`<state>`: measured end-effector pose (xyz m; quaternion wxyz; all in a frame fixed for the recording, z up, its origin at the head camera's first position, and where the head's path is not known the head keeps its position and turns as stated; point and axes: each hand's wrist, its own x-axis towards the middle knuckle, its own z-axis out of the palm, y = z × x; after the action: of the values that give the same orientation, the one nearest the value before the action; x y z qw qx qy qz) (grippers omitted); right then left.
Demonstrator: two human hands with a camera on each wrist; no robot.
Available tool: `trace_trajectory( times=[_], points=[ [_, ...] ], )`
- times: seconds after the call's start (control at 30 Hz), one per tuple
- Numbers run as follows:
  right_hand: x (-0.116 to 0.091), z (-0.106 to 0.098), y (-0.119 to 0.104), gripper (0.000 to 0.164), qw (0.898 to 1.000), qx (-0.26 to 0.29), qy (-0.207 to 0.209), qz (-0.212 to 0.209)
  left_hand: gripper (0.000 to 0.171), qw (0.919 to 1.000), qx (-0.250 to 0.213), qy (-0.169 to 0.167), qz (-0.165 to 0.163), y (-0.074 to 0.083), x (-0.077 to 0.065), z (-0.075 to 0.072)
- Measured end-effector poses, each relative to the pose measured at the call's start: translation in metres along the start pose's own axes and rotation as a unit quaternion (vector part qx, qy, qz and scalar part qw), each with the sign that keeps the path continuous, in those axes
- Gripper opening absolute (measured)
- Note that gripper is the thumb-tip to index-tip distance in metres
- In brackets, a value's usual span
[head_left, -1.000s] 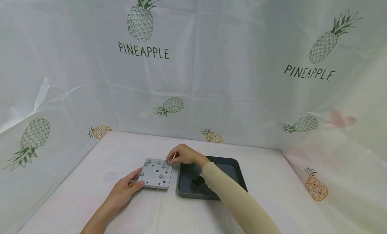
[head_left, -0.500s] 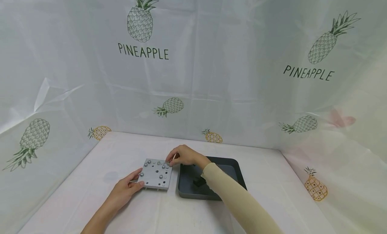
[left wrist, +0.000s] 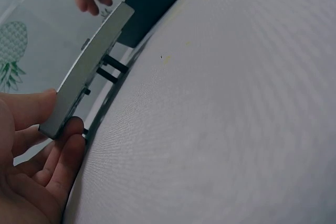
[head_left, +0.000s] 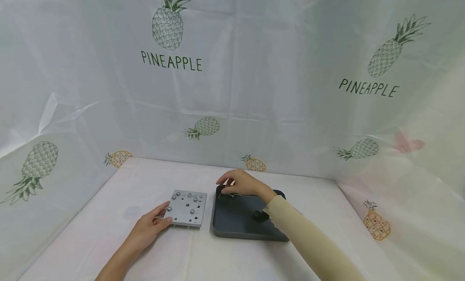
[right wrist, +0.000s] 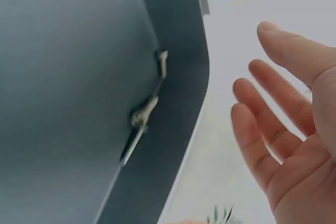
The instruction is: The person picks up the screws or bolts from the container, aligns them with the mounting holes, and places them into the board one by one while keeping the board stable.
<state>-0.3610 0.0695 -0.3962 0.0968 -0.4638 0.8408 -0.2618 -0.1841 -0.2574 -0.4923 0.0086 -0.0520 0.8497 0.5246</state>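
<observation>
My left hand (head_left: 147, 228) grips the left edge of a square silver metal plate (head_left: 181, 217), thumb on top and fingers beneath in the left wrist view. Several socket-head screws (head_left: 192, 211) stand in the plate, among bare holes. Dark screw shanks (left wrist: 116, 62) stick out below it. My right hand (head_left: 248, 183) hovers over the far left corner of a dark grey tray (head_left: 232, 235). Its fingers are loosely bent and hold nothing in the right wrist view. Inside the tray, along the wall, lie small screws (right wrist: 144, 115) and a thin metal rod (right wrist: 107, 195).
A small black object (head_left: 259, 216) lies in the tray, partly hidden by the right sleeve (head_left: 308, 236). White pineapple-print sheeting (head_left: 283, 71) rises behind and at the sides of the white-covered table (head_left: 214, 258).
My right hand has left the screw at the plate's far right corner and moved right over the tray. That screw stays in the plate. The left hand keeps its grip.
</observation>
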Motion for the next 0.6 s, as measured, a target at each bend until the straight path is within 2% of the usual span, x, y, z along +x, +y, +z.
trace_trajectory(
  times=[0.13,0.3,0.6],
  points=[
    [-0.021,-0.004,0.011,0.037,1.000,0.001,0.002,0.018,0.074,1.0000,0.000,-0.001,-0.003,0.000,0.001,0.000],
    [-0.041,-0.002,0.026,0.044,0.998,0.006,-0.025,0.053,0.073,1.0000,0.004,-0.002,-0.002,-0.002,0.002,0.000],
    [-0.052,0.004,0.042,0.051,0.996,0.000,-0.049,0.074,0.075,1.0000,0.007,-0.005,0.002,0.000,0.001,0.001]
  ],
)
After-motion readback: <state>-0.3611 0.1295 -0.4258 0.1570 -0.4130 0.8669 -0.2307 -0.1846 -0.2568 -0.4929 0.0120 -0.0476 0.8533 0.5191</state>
